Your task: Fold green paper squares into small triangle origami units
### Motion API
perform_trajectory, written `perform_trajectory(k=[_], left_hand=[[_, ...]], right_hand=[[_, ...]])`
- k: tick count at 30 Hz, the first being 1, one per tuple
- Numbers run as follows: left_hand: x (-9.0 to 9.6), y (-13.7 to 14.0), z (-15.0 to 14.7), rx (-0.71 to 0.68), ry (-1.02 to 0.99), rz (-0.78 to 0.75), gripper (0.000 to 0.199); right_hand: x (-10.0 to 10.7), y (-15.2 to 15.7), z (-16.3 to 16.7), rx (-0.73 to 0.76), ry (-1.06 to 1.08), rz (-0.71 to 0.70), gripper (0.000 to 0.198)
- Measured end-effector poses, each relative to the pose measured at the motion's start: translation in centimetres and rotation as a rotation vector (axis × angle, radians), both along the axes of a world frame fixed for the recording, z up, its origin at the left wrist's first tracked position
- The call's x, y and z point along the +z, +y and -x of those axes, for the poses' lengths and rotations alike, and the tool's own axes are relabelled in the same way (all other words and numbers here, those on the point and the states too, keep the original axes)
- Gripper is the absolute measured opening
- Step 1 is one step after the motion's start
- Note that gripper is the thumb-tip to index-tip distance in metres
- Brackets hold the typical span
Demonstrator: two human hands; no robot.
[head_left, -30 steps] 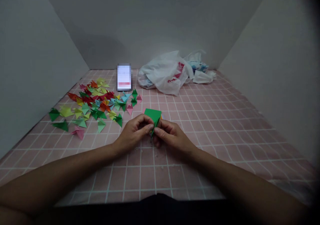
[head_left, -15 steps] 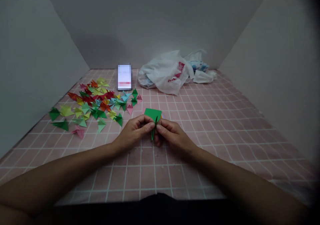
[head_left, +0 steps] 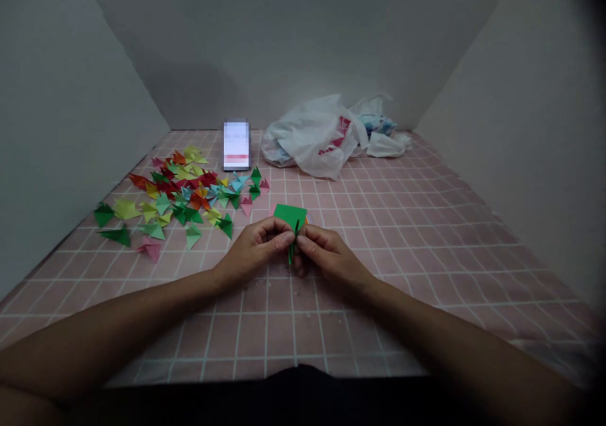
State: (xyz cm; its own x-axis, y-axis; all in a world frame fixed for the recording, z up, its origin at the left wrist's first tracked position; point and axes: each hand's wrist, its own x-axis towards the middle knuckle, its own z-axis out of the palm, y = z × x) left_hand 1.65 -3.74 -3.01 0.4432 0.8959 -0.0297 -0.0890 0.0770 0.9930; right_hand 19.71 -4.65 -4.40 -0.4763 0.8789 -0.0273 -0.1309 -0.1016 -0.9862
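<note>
Between my two hands is a narrow piece of folded green origami paper (head_left: 290, 255), held upright with its edge toward me. My left hand (head_left: 266, 242) pinches it from the left between thumb and fingers. From the other side, my right hand (head_left: 324, 249) grips the same piece, thumb close to the left thumb. Much of the folded paper is hidden by the fingers. Just beyond the hands lies a stack of square coloured paper with a green sheet (head_left: 290, 214) on top; pink and orange edges peek out at its sides.
Many folded paper cranes (head_left: 180, 192) in several colours spread over the left of the pink checked tablecloth (head_left: 402, 236). A lit phone (head_left: 236, 145) stands behind them. White plastic bags (head_left: 312, 139) lie at the back, near the wall. Pale walls enclose the left, right and back.
Almost nothing differs. Both hands keep their pinch on the green paper, and the piece has shifted only very slightly between the fingers.
</note>
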Motion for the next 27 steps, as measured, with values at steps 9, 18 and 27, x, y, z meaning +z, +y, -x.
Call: perform_trajectory(k=[9, 18, 27], left_hand=[[-0.21, 0.03, 0.23, 0.005, 0.028, -0.012, 0.017], [0.09, -0.12, 0.07, 0.034, 0.07, -0.034, 0.016], [0.15, -0.27, 0.14, 0.029, 0.109, -0.051, 0.023]], right_hand=[[0.0, -0.02, -0.05, -0.003, -0.005, 0.002, 0.028], [0.03, 0.08, -0.06, -0.027, -0.026, -0.032, 0.034], [0.01, 0.1, -0.03, 0.0, -0.051, -0.08, 0.035]])
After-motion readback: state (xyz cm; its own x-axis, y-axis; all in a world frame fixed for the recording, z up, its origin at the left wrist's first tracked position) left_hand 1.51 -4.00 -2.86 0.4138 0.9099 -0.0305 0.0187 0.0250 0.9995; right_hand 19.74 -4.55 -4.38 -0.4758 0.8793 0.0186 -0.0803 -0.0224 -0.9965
